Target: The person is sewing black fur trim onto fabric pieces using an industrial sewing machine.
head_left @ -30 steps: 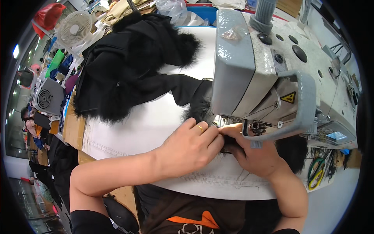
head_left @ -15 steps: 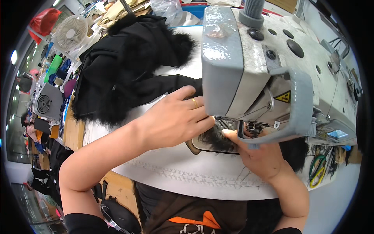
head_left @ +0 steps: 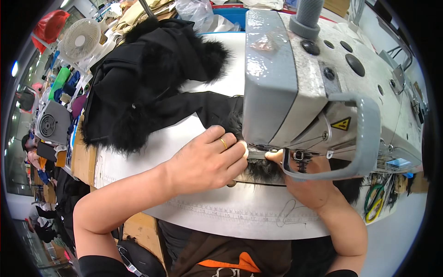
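Note:
A black fur trim point(head_left: 263, 171) runs beneath the head of a grey and white sewing machine point(head_left: 272, 78). My left hand point(head_left: 207, 161), with a ring on one finger, has its fingers curled and pinches the trim's edge just left of the needle area. On the other side, my right hand point(head_left: 311, 184) presses its thumb on the same edge; the machine's grey guard point(head_left: 367, 138) hides part of its fingers. A taut edge stretches between both hands. The rest of the black garment point(head_left: 152, 74), with fluffy fur borders, lies heaped on the table's far left and joins the trim.
The white table point(head_left: 203, 221) has a printed ruler scale along its curved front edge. A loose thread point(head_left: 293, 217) lies near it. Scissors with green and yellow handles point(head_left: 374, 203) lie at the right. A white fan point(head_left: 80, 40) stands at the far left.
My left hand has come nearer to me, its fingers now curled more tightly. The trim's edge is straighter between the hands. My right hand has barely moved; the view has shifted slightly.

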